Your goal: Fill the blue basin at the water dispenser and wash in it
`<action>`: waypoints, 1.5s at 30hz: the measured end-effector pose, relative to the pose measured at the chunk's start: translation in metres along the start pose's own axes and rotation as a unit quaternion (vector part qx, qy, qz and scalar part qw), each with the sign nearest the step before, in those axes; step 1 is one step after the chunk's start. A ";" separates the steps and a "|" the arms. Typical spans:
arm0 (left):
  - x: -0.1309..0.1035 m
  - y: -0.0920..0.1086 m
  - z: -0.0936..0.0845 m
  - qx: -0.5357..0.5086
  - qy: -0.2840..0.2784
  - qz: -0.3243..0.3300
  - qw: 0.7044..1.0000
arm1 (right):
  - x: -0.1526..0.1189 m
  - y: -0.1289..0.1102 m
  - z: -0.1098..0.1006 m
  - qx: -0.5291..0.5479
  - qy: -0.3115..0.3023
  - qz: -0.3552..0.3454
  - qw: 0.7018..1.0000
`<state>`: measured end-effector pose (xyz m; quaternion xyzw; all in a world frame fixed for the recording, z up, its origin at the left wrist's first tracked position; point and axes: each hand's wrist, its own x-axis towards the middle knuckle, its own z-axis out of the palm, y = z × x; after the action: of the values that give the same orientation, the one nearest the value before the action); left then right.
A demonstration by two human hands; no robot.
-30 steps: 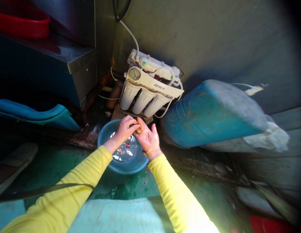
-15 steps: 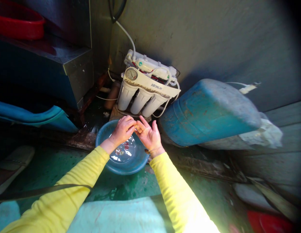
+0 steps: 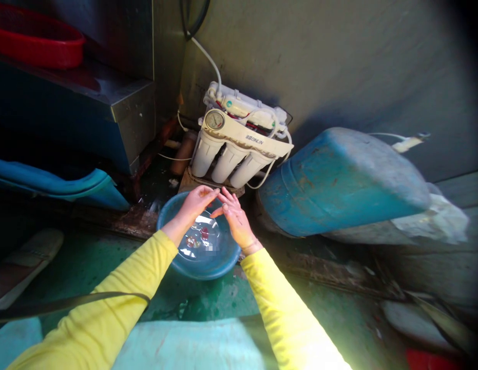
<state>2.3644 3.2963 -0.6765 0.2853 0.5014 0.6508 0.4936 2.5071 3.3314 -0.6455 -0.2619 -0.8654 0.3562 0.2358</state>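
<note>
Both hands are over a blue plastic basin point(image 3: 229, 257) of water on the floor. My left hand point(image 3: 196, 204) has its thumb and fingertips closed in a pinch. They touch the fingertips of my right hand point(image 3: 235, 218); anything small between them cannot be made out. My right hand is held out with its fingers stretched and its thumb apart over the water. In the water lie small reddish things point(image 3: 191, 241), partly lost in bright reflections.
Behind the basin stands a white water filter unit point(image 3: 239, 146) with a gauge and hoses. A blue drum point(image 3: 346, 180) leans at right. A red tub point(image 3: 42, 43) sits on a metal counter point(image 3: 133, 110) at left. A sandalled foot point(image 3: 25, 267) is at lower left.
My right hand has turned over from palm up, its thumb now lower and toward the left. My left hand's fingers have straightened a little at the right fingertips.
</note>
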 end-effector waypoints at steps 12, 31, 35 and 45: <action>0.004 -0.001 -0.008 0.027 -0.044 0.034 0.998 | 0.000 0.000 0.000 0.019 0.016 0.003 1.000; 0.007 -0.007 -0.012 0.271 0.027 0.176 0.946 | -0.004 0.001 0.004 -0.242 -0.037 -0.071 0.967; 0.005 -0.007 -0.012 0.314 0.043 0.198 0.928 | -0.004 0.000 0.005 -0.264 -0.044 -0.077 0.960; 0.013 -0.006 -0.014 0.158 0.039 0.122 0.979 | -0.005 0.004 0.005 -0.272 -0.023 -0.069 0.960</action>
<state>2.3498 3.3030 -0.6880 0.3931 0.5779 0.6293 0.3398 2.5089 3.3288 -0.6527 -0.2474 -0.9507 0.0966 0.1598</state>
